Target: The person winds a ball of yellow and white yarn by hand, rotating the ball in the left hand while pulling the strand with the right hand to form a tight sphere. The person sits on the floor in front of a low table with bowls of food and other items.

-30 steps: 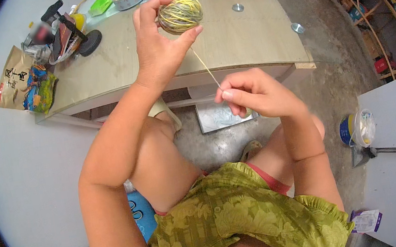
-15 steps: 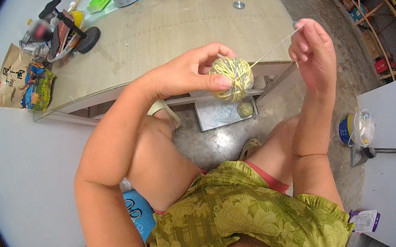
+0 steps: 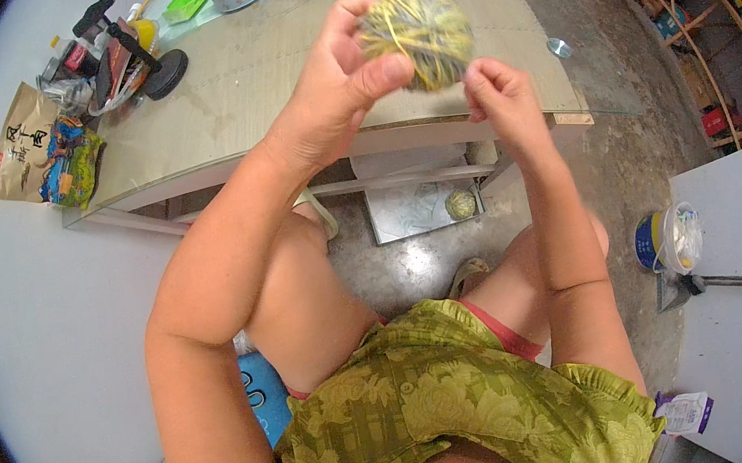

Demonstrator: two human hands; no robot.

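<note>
Now I see the left hand (image 3: 334, 82) raised, grasping the ball (image 3: 432, 36); the right hand (image 3: 508, 99), pinched, has drawn in close, likely shortening the strand.

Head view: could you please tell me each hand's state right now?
Left hand: closed, holding the yellow-grey yarn ball.
Right hand: closed, beside the ball; whether it grips yarn cannot be told.

Left hand (image 3: 335, 84) grips a kinda blurry yarn ball (image 3: 422, 35); right hand (image 3: 505, 99) pinched just beside it. Another ball (image 3: 459, 205) sits lower.
</note>
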